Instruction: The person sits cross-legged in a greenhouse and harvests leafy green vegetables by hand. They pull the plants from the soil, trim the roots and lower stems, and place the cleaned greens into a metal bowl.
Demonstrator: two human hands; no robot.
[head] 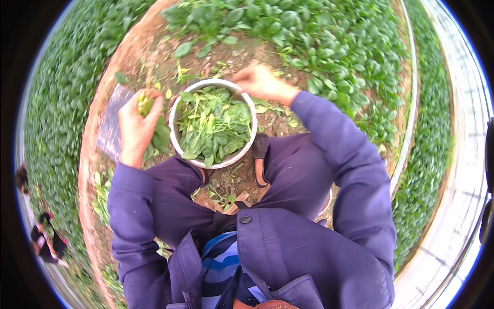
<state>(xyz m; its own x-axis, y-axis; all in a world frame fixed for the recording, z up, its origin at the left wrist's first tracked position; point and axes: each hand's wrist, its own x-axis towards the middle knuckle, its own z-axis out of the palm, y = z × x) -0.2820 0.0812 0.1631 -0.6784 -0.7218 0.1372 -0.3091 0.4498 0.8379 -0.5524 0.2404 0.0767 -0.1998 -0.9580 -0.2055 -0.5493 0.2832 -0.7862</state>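
Observation:
My left hand (135, 125) is shut on a bunch of leafy greens (159, 139), which look like spinach. The stem ends show between thumb and fingers, while the dark leaves hang below the hand. To its right, between my knees, stands a round pale bucket (172, 129) filled with loose spinach-like leaves (216, 123). My right hand (262, 83) is at the bucket's far right rim, over the soil. Motion blurs its fingers, so whether they hold anything is unclear.
A flat greyish sheet (110, 123) lies on the soil left of my left hand. Dense leafy plants (308, 34) grow ahead and to the right. A pale pipe or hose (409, 58) runs along the right side. Another person (48, 239) is at the far left.

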